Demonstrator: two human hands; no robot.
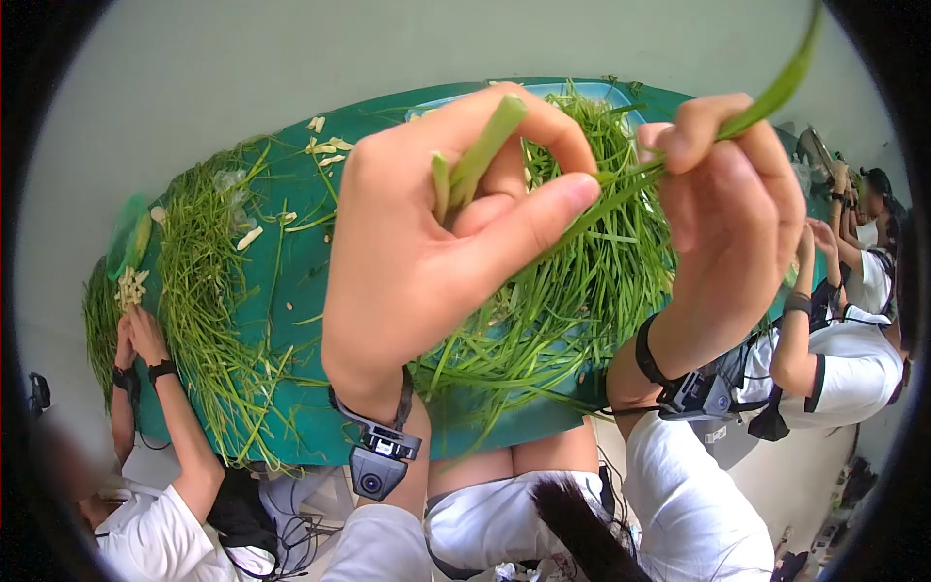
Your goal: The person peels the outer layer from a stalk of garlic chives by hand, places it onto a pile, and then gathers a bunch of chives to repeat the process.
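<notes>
My left hand (407,242) is raised over the table, its fingers curled round a green stalk (492,141) with a pale, thick cut end pointing up. A second, shorter stem end shows in the same fist. Thumb and forefinger of this hand meet on a narrow part of the greens. My right hand (732,209) pinches a long, thin green leaf (776,92) whose tip rises to the upper right. The leaf spans the short gap between both hands. Behind them lies a big heap of long, grass-like greens (616,238).
A green table (301,339) carries another long heap of greens (199,281) at the left and scattered pale pieces (250,238). A blue tray (621,94) shows behind the main heap. One person (160,524) works at the left, holding pale pieces; other people (844,359) are at the right.
</notes>
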